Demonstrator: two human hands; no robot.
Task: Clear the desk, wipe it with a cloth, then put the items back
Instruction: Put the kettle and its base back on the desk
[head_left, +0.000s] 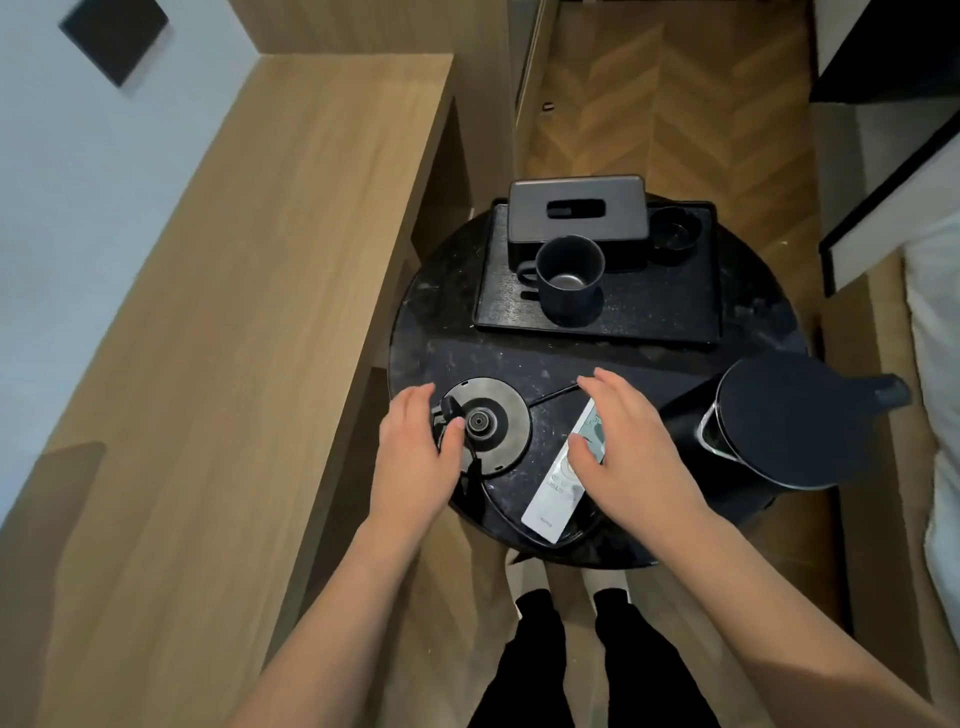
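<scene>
While both hands hover low over the round black counter, things lie as follows.

Left hand: the left hand rests on the near-left edge of the kettle base, fingers loosely spread, thumb tip beside the centre connector; it does not seem closed around anything, though the palm hides what is under it.
Right hand: the right hand is open, fingers spread, over the upper part of the white remote; touching or just above, I cannot tell.
Cord: a black cord runs from the base toward the right hand's fingertips.
Kettle: the black kettle stands upright at the counter's right edge, off its base.
Tray: a black tray at the far side carries a dark mug, a tissue box and a small dark cup.
Wooden desk: the wooden desk lies to the left, bare.
</scene>
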